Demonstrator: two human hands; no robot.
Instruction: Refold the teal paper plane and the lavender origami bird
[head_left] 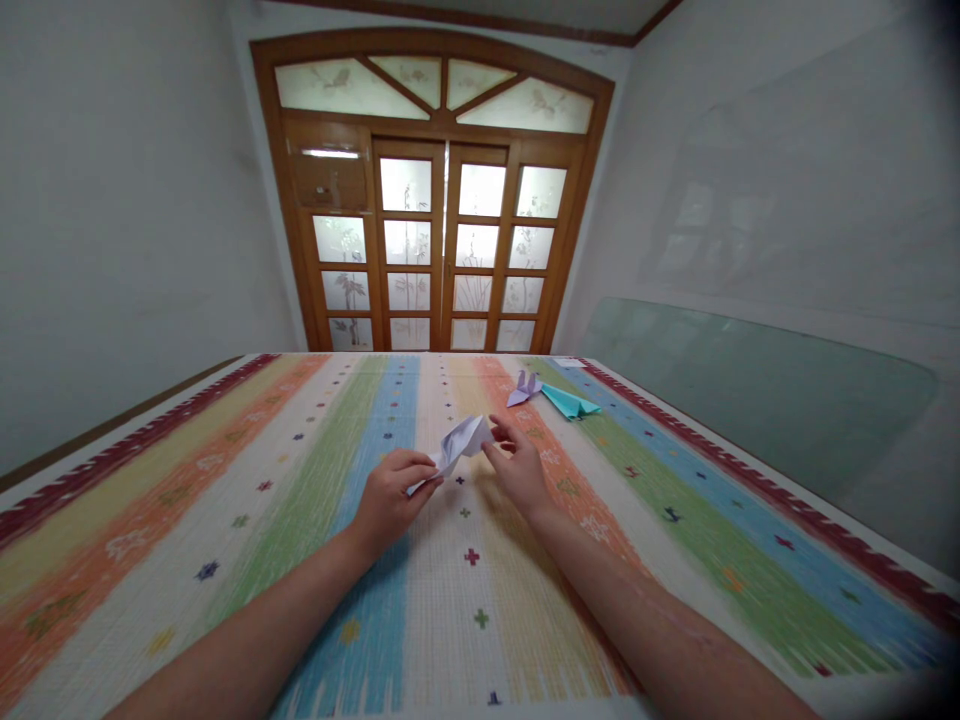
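White walls [112, 200] rise far out to either side of the fingers, and well beyond the fingertips a brown wooden door [440, 190] with frosted panes fills the far end. Below the fingers, and spreading to both sides of them, lies a striped cloth [442, 640] in orange, green, blue, yellow and maroon. Off to the right of the fingers, past the cloth's edge, a greenish panel [750, 390] stands along the wall. The left hand [394, 495] has its thumb and fingers clamped on the near left end of the white paper [459, 447], which is folded and slants up between the two hands, over the cloth. The right hand [519, 470] has its thumb and forefinger at the paper's other end, a little apart; whether they pinch it, I cannot tell. Beyond the right fingers and to their right, a teal fold [568, 402] lies on the cloth, with a smaller purple fold [523, 388] just beside its left end, nearer those fingertips. Small crosses [471, 557] dot the cloth under and nearer than the fingers.
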